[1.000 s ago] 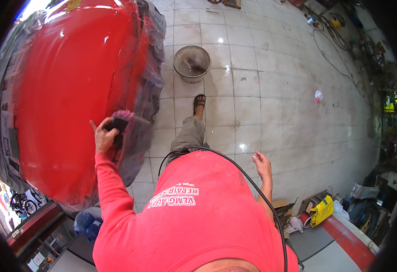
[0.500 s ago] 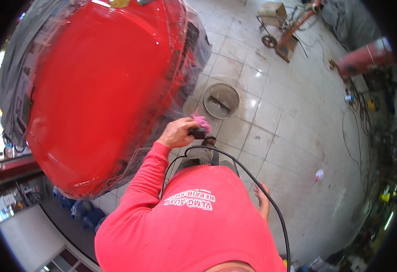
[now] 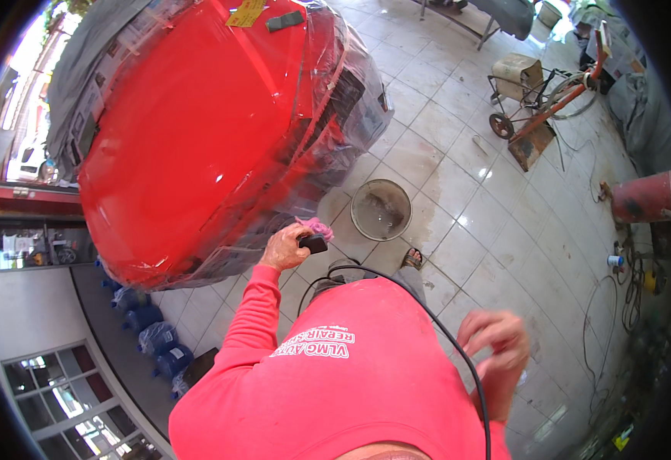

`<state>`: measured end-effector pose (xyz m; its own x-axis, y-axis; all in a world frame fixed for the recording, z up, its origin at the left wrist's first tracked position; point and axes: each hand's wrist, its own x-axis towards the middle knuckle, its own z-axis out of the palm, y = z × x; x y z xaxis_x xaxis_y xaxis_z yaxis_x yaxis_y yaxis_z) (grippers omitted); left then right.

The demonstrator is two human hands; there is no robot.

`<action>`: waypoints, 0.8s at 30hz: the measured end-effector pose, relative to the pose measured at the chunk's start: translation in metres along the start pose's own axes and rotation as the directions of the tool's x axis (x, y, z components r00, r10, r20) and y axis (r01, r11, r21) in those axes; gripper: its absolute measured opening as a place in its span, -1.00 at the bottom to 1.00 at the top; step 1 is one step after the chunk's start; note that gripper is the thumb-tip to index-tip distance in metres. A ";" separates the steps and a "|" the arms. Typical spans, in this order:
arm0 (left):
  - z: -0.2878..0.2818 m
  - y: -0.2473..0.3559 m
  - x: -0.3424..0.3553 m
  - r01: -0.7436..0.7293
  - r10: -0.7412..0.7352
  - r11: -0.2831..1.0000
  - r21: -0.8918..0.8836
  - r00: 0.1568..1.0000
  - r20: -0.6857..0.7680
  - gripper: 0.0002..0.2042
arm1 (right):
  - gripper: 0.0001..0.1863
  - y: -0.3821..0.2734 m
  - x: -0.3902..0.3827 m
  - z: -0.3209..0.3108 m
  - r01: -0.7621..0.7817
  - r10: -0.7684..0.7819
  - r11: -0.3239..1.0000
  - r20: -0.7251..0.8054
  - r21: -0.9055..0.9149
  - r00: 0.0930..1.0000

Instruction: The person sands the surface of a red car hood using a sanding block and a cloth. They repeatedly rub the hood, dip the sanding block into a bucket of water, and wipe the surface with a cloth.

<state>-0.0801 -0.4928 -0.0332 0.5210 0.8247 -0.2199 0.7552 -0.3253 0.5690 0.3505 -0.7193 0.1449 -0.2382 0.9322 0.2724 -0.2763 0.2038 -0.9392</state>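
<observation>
My left hand (image 3: 283, 247) is closed round a small black block (image 3: 314, 244) and a bunched pink cloth (image 3: 319, 227). It is held beside the lower edge of a glossy red car body (image 3: 190, 146), whose side is wrapped in clear plastic sheeting (image 3: 351, 142). Raised at my right side, my right hand (image 3: 495, 341) is slightly blurred, its fingers loosely bent and apart with nothing visible in them. Just beyond my left hand, a round bucket (image 3: 382, 182) with liquid in it stands on the tiles.
A black cable (image 3: 427, 303) loops across my front. Yellow paper (image 3: 245, 12) and a dark grey pad (image 3: 285, 21) lie on the red body. An orange-framed cart (image 3: 535, 126) and a red cylinder (image 3: 646, 195) stand right. Blue water jugs (image 3: 173, 359) line the left.
My right hand has risen from beside my hip and come further out. My left hand still grips the block and cloth. The view has shifted, and my foot is now beside the bucket.
</observation>
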 end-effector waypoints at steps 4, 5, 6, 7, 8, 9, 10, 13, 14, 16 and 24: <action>0.031 0.001 -0.043 0.267 -0.269 0.962 -0.062 0.963 -0.014 -0.56 | -0.56 -0.037 0.065 -0.037 0.255 -0.250 0.964 0.067 -0.073 0.966; 0.042 0.002 -0.037 0.288 -0.290 0.955 -0.069 0.957 -0.007 -0.56 | -0.59 -0.052 0.073 -0.039 0.307 -0.286 0.950 0.228 -0.057 0.931; 0.054 0.000 -0.046 0.334 -0.335 0.940 -0.069 0.942 -0.011 -0.56 | -0.61 -0.060 0.082 -0.043 0.342 -0.314 0.940 0.399 0.002 0.862; 0.067 -0.003 -0.059 0.382 -0.384 0.921 -0.072 0.923 -0.014 -0.56 | -0.65 -0.072 0.091 -0.043 0.297 -0.246 0.955 0.588 0.011 0.770; 0.076 0.004 -0.070 0.424 -0.426 0.899 -0.109 0.905 0.000 -0.54 | -0.68 -0.079 0.094 -0.048 0.254 -0.168 0.967 0.754 0.002 0.634; 0.081 0.010 -0.079 0.503 -0.503 0.856 -0.116 0.864 0.037 -0.53 | -0.70 -0.076 0.090 -0.053 0.257 -0.192 0.966 0.746 0.029 0.638; 0.084 0.015 -0.086 0.577 -0.573 0.808 -0.119 0.816 0.075 -0.53 | -0.72 -0.071 0.085 -0.057 0.260 -0.215 0.964 0.736 0.055 0.642; 0.115 0.007 -0.120 0.647 -0.656 0.727 -0.228 0.753 0.045 -0.52 | -0.81 -0.079 0.078 -0.071 0.410 -0.332 0.912 0.604 0.010 0.725; 0.118 0.013 -0.121 0.693 -0.696 0.682 -0.234 0.713 0.084 -0.51 | -0.84 -0.083 0.075 -0.073 0.464 -0.372 0.884 0.524 -0.051 0.766; 0.113 0.047 -0.106 0.743 -0.713 0.616 -0.263 0.667 0.217 -0.48 | -0.89 -0.089 0.072 -0.072 0.544 -0.521 0.832 0.183 -0.109 0.834; 0.172 -0.044 -0.137 0.667 -0.654 0.666 -0.335 0.738 0.170 -0.54 | -0.85 -0.097 0.073 -0.062 0.601 -0.636 0.772 -0.290 -0.208 0.715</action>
<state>-0.1169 -0.6710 -0.1643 -0.0419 0.7424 -0.6686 0.7168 0.4885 0.4976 0.4177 -0.6524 0.2426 0.2755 0.6242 0.7311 -0.1630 0.7799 -0.6043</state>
